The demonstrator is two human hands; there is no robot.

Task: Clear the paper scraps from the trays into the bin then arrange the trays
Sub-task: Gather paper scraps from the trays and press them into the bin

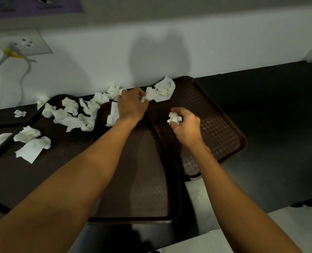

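Several dark brown trays overlap on a black counter. My right hand [185, 126] hovers over the right tray [221, 128] and is shut on a crumpled white paper ball [174, 118]. My left hand [132, 105] reaches to the far edge of that tray and pinches a large crumpled paper scrap [162, 91]. A flat scrap [113, 114] lies on the middle tray [140, 170] just left of my left wrist. Several more scraps [73, 114] are heaped on the left tray [60, 143]. No bin is in view.
A white wall runs right behind the trays. A wall socket [26, 42] with a plugged white cable [24, 72] sits at upper left. Loose scraps [20, 113] lie on the counter at far left. The dark counter [279, 106] stretches to the right, with a white surface [297, 227] below.
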